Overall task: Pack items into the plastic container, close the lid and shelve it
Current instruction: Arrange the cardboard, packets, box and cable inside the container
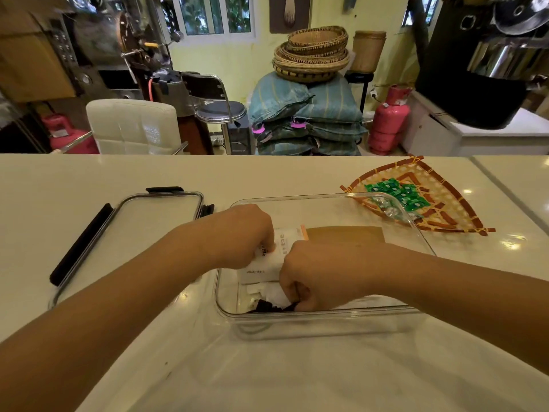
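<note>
A clear plastic container [297, 318] stands open on the white table in front of me. Both hands reach into it. My left hand [240, 233] pinches the top of a white printed packet [269, 267] that stands in the container. My right hand [315, 278] is closed low on white and dark packets [267, 304] near the front wall. A brown paper pouch [346, 234] lies flat in the back half of the container. The clear lid [157, 221] with black clips lies flat on the table, to the left of the container.
A woven bamboo tray [445, 209] with several green and silver sachets [396, 191] sits at the right, just behind the container. Beyond the table's far edge stand a white chair [130, 126], a stool, stacked sacks and a pink gas cylinder [387, 120].
</note>
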